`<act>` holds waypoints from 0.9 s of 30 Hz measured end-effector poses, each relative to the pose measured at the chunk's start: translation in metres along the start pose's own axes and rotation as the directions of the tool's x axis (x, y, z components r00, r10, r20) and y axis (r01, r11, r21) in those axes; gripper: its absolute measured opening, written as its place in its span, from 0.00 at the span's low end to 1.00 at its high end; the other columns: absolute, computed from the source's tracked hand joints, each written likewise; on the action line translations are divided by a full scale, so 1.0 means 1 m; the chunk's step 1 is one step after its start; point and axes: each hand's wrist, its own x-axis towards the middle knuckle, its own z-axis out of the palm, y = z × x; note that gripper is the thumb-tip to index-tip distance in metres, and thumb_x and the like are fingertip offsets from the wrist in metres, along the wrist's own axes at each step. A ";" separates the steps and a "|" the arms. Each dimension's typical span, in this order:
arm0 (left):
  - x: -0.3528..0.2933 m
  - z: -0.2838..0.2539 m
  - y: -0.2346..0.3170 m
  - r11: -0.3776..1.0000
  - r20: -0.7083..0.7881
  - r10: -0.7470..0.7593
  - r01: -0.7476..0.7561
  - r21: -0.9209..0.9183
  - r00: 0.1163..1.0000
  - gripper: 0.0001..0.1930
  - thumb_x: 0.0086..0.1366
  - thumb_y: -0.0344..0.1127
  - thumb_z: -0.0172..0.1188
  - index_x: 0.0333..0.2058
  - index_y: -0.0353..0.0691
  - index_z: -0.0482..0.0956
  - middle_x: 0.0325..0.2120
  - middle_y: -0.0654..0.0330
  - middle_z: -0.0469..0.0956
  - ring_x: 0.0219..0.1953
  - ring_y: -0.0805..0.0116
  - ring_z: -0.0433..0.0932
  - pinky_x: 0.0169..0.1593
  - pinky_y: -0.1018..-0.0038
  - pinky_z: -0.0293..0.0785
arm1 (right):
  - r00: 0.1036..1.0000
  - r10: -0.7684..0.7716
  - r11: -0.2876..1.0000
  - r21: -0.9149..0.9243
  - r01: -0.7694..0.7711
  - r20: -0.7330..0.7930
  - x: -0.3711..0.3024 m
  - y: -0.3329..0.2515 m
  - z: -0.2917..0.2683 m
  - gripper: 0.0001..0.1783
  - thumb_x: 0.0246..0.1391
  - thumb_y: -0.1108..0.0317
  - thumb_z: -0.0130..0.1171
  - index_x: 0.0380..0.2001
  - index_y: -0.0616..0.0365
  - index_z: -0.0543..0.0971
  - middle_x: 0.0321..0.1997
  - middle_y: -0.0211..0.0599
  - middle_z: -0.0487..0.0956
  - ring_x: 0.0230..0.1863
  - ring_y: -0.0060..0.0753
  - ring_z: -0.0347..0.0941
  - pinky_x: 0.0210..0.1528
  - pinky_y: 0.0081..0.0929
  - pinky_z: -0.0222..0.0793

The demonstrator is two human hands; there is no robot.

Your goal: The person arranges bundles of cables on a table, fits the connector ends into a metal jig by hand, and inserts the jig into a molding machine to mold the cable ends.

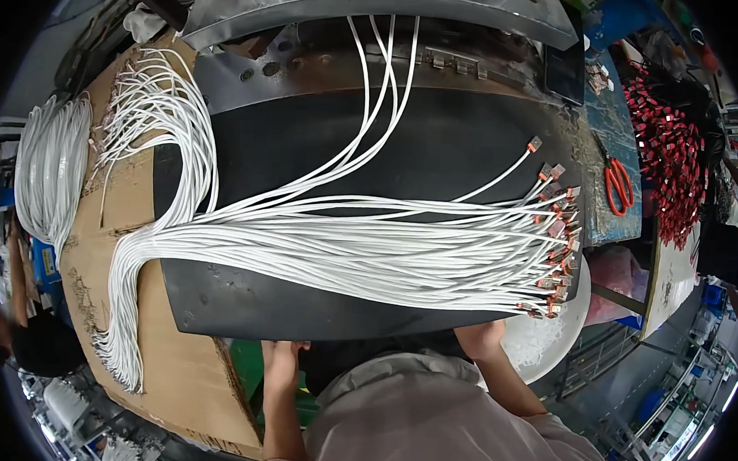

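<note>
A thick bundle of white USB cables [351, 250] lies across the black work surface [282, 142]. Its metal plugs with orange-red collars [556, 240] fan out at the right end. Several cables of the bundle run up beneath the grey metal machine [380, 10]. One plug [534, 144] stands apart from the rest, above the cluster. My left hand [283, 351] is at the near edge of the work surface, and the surface hides most of its fingers. Farther right, my right hand [480, 336] reaches under the same edge below the plugs, its fingers also out of sight. Neither hand touches the visible cables.
Cardboard [186, 371] covers the left side, under the cables' loose ends. A coiled white cable bundle [53, 168] hangs at far left. Red-handled pliers [617, 185] lie on a blue bench at right, near a heap of red-ended cables [669, 154]. A white tub [547, 340] stands below the plugs.
</note>
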 end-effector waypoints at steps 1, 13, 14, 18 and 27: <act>-0.011 0.006 0.017 0.986 0.193 0.011 -0.042 0.161 0.981 0.06 0.73 0.29 0.57 0.43 0.32 0.79 0.31 0.61 0.79 0.31 0.71 0.76 0.35 0.73 0.71 | 0.997 0.069 0.997 0.046 -0.068 -0.022 -0.002 -0.001 0.000 0.39 0.69 0.39 0.45 0.70 0.57 0.65 0.72 0.36 0.70 0.71 0.41 0.65 0.73 0.43 0.57; -0.095 0.089 0.164 0.405 0.593 0.802 -0.798 -0.448 0.074 0.35 0.60 0.33 0.72 0.61 0.82 0.75 0.45 0.71 0.62 0.53 0.65 0.62 0.56 0.56 0.61 | 0.611 0.790 0.539 -0.536 -0.649 0.055 0.000 0.017 0.011 0.19 0.72 0.72 0.55 0.64 0.58 0.71 0.57 0.34 0.76 0.54 0.23 0.71 0.54 0.22 0.70; -0.093 0.092 0.167 0.413 0.594 0.800 -0.795 -0.444 0.084 0.34 0.60 0.33 0.72 0.60 0.81 0.76 0.45 0.71 0.63 0.52 0.65 0.63 0.56 0.56 0.61 | 0.674 0.715 0.665 -0.478 -0.573 0.186 0.002 0.018 0.010 0.19 0.72 0.69 0.57 0.63 0.58 0.72 0.55 0.34 0.77 0.53 0.22 0.72 0.53 0.22 0.71; -0.087 0.094 0.164 0.419 0.576 0.811 -0.787 -0.453 0.099 0.32 0.60 0.31 0.70 0.59 0.77 0.77 0.44 0.69 0.65 0.51 0.63 0.65 0.55 0.57 0.63 | 0.703 0.708 0.612 -0.556 -0.562 0.069 0.002 0.014 0.007 0.14 0.72 0.61 0.59 0.52 0.60 0.79 0.48 0.33 0.82 0.44 0.20 0.75 0.48 0.21 0.73; -0.075 0.098 0.170 0.451 0.608 0.783 -0.793 -0.409 0.132 0.27 0.60 0.28 0.68 0.56 0.66 0.79 0.43 0.65 0.71 0.48 0.60 0.70 0.53 0.59 0.68 | 0.746 0.657 0.721 -0.381 -0.578 0.111 0.004 0.018 0.007 0.16 0.73 0.59 0.56 0.48 0.62 0.83 0.48 0.36 0.84 0.43 0.25 0.77 0.50 0.26 0.74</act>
